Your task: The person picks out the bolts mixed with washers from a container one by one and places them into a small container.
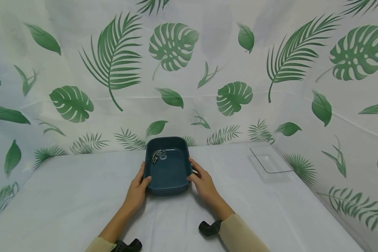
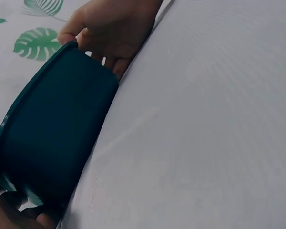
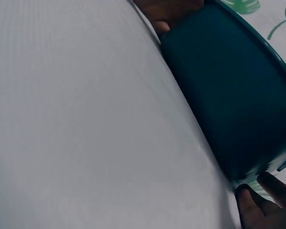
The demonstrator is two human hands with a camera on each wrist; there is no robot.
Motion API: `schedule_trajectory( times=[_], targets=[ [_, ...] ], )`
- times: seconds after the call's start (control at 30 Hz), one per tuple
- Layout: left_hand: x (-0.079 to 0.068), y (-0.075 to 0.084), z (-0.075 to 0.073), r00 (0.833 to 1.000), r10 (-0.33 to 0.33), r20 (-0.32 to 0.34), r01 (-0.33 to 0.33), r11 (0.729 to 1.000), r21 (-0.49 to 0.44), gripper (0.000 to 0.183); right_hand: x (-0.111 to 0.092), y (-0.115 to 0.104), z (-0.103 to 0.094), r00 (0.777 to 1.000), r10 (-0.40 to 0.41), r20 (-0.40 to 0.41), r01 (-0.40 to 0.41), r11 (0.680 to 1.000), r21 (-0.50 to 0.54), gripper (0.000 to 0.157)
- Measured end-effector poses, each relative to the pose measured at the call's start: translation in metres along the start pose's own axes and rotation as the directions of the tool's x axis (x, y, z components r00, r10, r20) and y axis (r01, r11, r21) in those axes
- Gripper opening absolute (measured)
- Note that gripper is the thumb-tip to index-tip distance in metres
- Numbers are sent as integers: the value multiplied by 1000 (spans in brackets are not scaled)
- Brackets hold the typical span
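Sleeves (image 1: pixel 242 233), tray (image 1: pixel 168 175), screws (image 1: pixel 155 160) in head view only

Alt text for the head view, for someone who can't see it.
A person's left grip and right grip hold a dark blue-green tray from either side, with small metal pieces and pale rings toward its far left. To the right, a clear container sits on a white tablecloth, before a leaf-print backdrop.
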State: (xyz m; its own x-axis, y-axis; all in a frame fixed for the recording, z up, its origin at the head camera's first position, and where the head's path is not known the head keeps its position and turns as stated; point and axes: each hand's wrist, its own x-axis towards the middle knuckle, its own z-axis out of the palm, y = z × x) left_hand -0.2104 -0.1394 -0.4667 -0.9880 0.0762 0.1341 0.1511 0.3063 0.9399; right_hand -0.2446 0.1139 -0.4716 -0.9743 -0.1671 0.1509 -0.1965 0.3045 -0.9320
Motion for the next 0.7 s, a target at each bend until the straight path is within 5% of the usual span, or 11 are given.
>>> schedule_trajectory(
  times=[0.7],
  targets=[
    [23, 5, 34, 997, 38, 65, -33, 996, -81, 71, 5, 13, -47, 1000, 10, 26, -8, 997, -76, 71]
  ],
)
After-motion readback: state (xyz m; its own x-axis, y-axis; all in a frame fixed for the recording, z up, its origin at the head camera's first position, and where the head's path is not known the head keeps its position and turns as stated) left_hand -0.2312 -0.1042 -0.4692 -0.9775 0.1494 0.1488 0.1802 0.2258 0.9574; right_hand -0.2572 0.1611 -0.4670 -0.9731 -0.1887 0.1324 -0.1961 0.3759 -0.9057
